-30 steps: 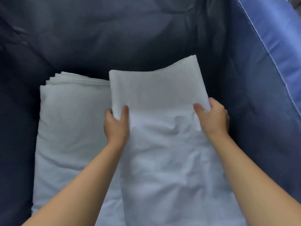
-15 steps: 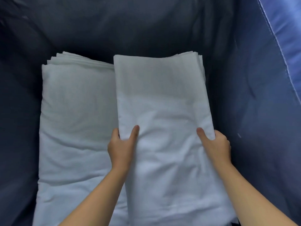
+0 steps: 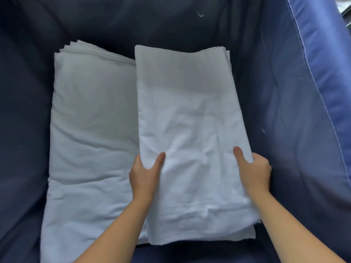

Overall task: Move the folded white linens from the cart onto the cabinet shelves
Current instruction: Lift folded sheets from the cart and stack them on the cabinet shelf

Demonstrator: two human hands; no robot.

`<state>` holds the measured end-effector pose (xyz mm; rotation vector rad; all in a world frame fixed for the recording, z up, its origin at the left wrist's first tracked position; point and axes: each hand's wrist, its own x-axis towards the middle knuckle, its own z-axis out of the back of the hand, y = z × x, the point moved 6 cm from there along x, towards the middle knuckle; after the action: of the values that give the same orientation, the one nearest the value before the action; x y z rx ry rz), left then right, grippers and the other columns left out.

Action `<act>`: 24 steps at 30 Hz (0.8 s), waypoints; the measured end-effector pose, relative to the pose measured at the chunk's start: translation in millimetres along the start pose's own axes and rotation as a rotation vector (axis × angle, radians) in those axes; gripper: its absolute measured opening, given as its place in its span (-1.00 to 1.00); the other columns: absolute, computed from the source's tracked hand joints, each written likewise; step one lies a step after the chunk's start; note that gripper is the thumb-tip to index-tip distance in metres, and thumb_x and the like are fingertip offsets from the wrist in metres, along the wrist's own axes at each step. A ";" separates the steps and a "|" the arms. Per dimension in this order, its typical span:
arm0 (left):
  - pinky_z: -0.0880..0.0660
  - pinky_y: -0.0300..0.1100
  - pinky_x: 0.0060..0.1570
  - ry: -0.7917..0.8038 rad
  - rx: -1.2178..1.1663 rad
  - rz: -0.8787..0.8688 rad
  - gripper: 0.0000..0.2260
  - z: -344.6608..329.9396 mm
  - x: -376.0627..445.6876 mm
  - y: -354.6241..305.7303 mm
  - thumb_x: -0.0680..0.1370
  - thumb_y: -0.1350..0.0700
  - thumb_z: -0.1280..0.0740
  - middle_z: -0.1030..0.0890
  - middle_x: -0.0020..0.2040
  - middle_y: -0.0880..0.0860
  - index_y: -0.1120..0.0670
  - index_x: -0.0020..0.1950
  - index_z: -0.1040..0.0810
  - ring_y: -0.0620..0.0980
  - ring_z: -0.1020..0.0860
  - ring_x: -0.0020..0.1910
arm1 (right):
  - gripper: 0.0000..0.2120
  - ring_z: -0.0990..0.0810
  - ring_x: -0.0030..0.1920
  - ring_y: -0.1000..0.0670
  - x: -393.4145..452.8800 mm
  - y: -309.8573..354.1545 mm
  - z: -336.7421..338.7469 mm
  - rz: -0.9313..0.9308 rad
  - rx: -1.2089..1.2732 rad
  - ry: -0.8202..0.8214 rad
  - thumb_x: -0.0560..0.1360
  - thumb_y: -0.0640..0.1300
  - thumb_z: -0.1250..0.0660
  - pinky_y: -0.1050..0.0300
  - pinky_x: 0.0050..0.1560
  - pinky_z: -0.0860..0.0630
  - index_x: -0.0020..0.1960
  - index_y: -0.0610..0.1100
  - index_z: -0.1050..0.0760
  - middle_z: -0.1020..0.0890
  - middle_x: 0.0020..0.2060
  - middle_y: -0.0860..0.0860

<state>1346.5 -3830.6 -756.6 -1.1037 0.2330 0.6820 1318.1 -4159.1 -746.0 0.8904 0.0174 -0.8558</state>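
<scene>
Two stacks of folded white linens lie side by side in the bottom of a dark blue fabric cart (image 3: 296, 103). The left stack (image 3: 91, 130) lies flat and untouched. The right stack (image 3: 188, 114) sits slightly higher and overlaps the left one's edge. My left hand (image 3: 145, 177) grips the right stack's left edge, thumb on top and fingers hidden beneath. On the stack's right edge my right hand (image 3: 254, 171) holds it the same way, thumb on top. The cabinet shelves are out of view.
The cart's dark fabric walls rise on the left, far side and right. A lighter blue hem with white stitching (image 3: 319, 54) runs along the right rim. A narrow strip of cart floor (image 3: 190, 251) shows below the right stack.
Both hands slid back toward me along the right stack's edges. The raised far end of the top linen has dropped flat onto the stack. The camera view shifted slightly.
</scene>
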 end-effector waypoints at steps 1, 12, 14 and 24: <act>-0.53 -0.08 0.05 0.009 0.008 0.003 -0.69 -0.6 -1.5 0.4 0.43 -0.21 -0.50 -0.64 -0.04 -0.20 -0.08 0.04 -0.57 -0.10 -0.61 0.01 | -0.44 -0.35 -0.47 0.01 -2.3 1.8 4.1 0.010 -0.014 -0.018 0.50 0.18 -0.40 0.14 -0.43 -0.29 -0.45 -0.12 -0.25 -0.39 -0.54 0.03; -0.46 -0.09 -0.13 0.043 0.185 0.033 -0.48 5.0 -40.6 31.0 0.33 -0.32 -0.52 -0.60 -0.08 -0.12 -0.02 0.06 -0.46 0.02 -0.57 -0.07 | -0.42 -0.54 -0.25 -0.08 -29.1 -49.4 6.5 -0.054 -0.408 0.091 0.41 0.43 -0.29 0.00 -0.21 -0.52 -0.14 -0.13 -0.45 -0.58 -0.25 -0.01; -0.43 -0.11 -0.16 0.042 0.183 0.012 -0.48 3.8 -40.9 29.8 0.35 -0.31 -0.51 -0.59 -0.11 -0.12 0.01 0.06 -0.45 0.03 -0.58 -0.08 | -0.43 -0.54 -0.27 -0.10 -28.4 -47.0 9.3 -0.023 -0.394 0.052 0.42 0.40 -0.32 -0.05 -0.18 -0.56 -0.16 -0.16 -0.44 -0.59 -0.26 -0.05; -0.24 0.18 0.44 -0.140 0.741 -0.677 -0.32 -22.8 -48.9 0.1 0.60 -0.19 -0.26 -0.14 0.59 0.25 0.09 0.61 -0.15 0.25 -0.21 0.55 | -0.19 0.13 0.60 -0.02 -57.0 -7.9 -38.3 0.490 -0.535 0.204 0.56 0.32 -0.10 -0.05 0.57 0.13 0.63 -0.01 0.13 0.10 0.61 0.01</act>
<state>1312.0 -3869.7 -742.7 -0.3648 -0.0246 0.0337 1286.5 -4098.5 -756.4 0.4398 0.1896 -0.2727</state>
